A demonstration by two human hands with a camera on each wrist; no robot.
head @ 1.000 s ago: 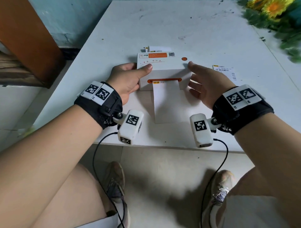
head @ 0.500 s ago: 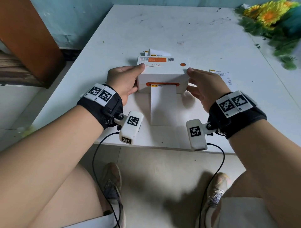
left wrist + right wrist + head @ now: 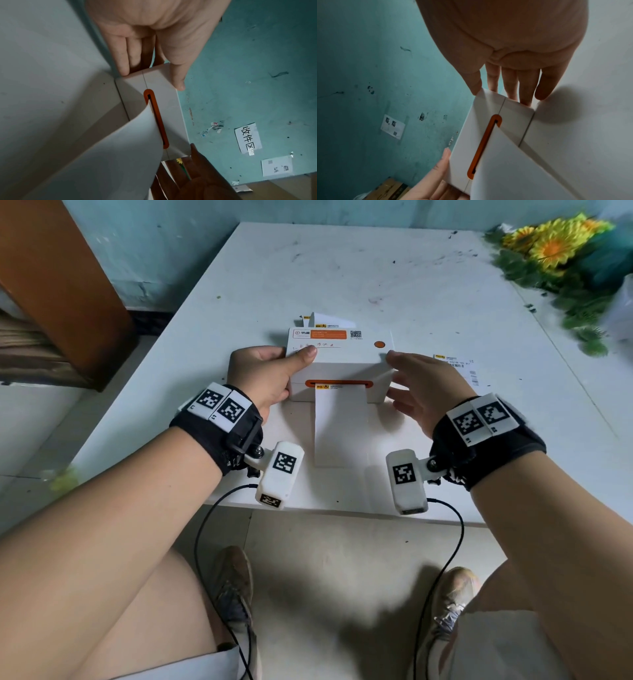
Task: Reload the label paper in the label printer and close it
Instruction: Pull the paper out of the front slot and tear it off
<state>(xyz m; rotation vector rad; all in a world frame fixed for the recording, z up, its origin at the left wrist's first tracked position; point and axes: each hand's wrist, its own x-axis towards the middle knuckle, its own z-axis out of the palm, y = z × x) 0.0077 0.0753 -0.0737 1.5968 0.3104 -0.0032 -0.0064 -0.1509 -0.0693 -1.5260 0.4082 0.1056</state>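
Label printer (image 3: 339, 361) between both hands

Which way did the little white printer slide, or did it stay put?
No. The label printer sits just as close to the loose label sheet on its right and to the table front edge as before; only the camera shifted.

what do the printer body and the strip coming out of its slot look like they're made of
Label printer: looks like moulded plastic, matte white, with crisp panel seams and an orange slot trim. Label paper: thin white paper, probably label stock; it bends in a smooth curve from the slot and lies flat on the table.
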